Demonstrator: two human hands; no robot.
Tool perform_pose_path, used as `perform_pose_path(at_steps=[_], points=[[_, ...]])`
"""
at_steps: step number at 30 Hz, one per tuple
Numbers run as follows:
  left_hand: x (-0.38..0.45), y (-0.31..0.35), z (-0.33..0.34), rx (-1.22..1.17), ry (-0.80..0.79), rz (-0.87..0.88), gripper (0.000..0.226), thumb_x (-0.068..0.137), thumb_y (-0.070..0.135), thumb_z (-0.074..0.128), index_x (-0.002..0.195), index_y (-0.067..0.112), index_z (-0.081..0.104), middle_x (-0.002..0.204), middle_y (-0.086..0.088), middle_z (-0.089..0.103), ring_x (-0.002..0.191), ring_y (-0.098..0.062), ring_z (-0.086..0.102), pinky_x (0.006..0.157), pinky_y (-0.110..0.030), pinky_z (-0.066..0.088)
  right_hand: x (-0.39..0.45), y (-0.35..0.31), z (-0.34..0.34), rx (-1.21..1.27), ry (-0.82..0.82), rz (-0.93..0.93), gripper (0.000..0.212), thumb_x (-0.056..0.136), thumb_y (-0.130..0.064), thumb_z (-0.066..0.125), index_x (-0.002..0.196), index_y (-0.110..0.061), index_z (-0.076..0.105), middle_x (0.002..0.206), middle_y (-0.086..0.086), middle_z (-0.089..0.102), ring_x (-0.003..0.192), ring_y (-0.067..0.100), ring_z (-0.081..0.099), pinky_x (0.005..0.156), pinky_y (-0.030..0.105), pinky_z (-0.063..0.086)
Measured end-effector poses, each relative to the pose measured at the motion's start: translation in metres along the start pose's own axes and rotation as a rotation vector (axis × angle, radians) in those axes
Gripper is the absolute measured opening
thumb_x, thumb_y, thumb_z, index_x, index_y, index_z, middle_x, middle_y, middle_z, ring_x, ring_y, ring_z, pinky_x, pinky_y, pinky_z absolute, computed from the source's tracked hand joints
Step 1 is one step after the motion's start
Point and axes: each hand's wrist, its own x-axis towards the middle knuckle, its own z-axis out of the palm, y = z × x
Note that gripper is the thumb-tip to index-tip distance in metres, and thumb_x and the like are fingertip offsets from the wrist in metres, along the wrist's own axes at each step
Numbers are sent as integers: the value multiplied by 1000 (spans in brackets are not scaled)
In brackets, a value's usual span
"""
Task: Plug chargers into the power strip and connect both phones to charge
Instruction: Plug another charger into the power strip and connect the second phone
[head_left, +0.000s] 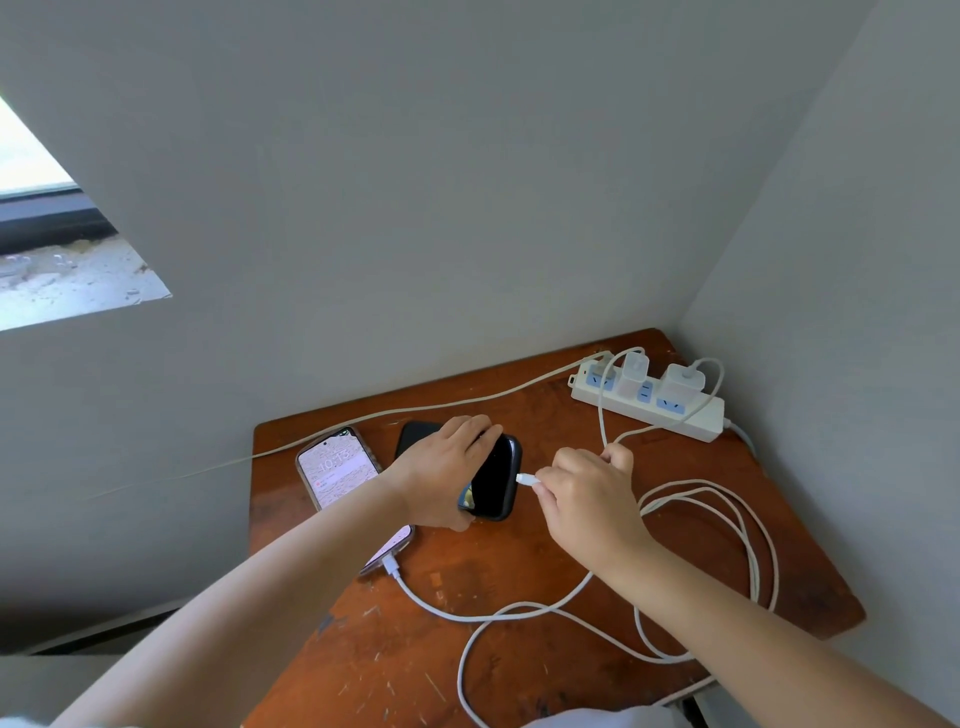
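Note:
A white power strip (696, 415) lies at the table's back right corner with two white chargers (635, 371) (681, 379) plugged in. My left hand (447, 473) grips a black phone (496, 478) and tilts it up off the table. My right hand (587, 493) pinches the white cable plug (527, 479), whose tip is right at the black phone's end port. A second phone (337, 467) with a lit screen lies at the left, partly under my left forearm, with a white cable (395, 569) plugged into its near end.
The worn brown wooden table (519, 649) stands in a corner between two grey walls. Loose loops of white cable (727, 519) lie across its right half. The strip's own cord (363, 418) runs off the left edge. A window (31, 171) is at far left.

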Motion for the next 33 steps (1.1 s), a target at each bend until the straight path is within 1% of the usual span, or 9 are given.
perform_pose_path(at_steps=[5,12,13,17,24,25,27,29,33], points=[[1,1,0,-1,-22,7,99,69,31,72,144,15,9,152,-7,18,138,-24,15,107,-30,28,-2,0,4,-17,23,31,18,51,-10,87,54,-14,70,45,-1,60,41,10,56,54,35,49],[0,1,0,-23,-9,0,99,69,33,71,144,16,9,153,-6,18,138,-23,14,106,-28,28,-10,-3,14,20,82,58,18,51,-8,87,53,-13,70,44,1,60,39,11,56,59,28,34],[0,2,0,-22,-14,5,99,69,33,71,144,16,9,153,-6,18,138,-23,14,107,-28,27,-9,-2,15,21,87,55,18,50,-8,87,54,-13,70,44,1,60,40,11,56,59,28,35],[0,4,2,-28,-22,13,98,70,32,70,144,15,8,153,-6,16,139,-24,12,108,-28,25,-7,2,14,13,86,35,19,49,-10,88,55,-14,71,47,1,63,43,11,59,54,35,51],[0,6,3,-22,-32,22,97,71,32,70,144,14,9,153,-6,17,139,-24,12,109,-27,23,-16,2,21,45,113,44,19,49,-6,88,57,-12,71,48,0,63,43,13,59,61,37,51],[0,6,3,-22,-37,26,96,71,31,70,144,14,9,153,-6,16,139,-24,12,109,-27,23,-17,2,23,42,115,50,19,50,-6,88,57,-12,71,48,0,63,44,13,59,65,34,49],[0,7,5,-8,-48,37,96,72,30,69,144,13,8,153,-7,16,139,-24,11,109,-27,21,-20,2,27,47,119,61,18,52,-5,86,58,-11,71,48,1,62,45,14,60,72,29,37],[1,7,6,16,-60,50,96,73,30,69,144,13,8,153,-7,15,140,-24,10,110,-27,19,-21,1,31,57,115,68,17,53,-3,85,58,-10,70,48,2,62,45,15,59,70,27,27],[3,6,8,50,-107,71,96,73,28,69,144,12,7,153,-8,15,140,-25,9,111,-28,18,-25,2,39,88,87,62,17,54,-4,85,58,-11,70,48,1,62,45,14,59,70,26,26]])
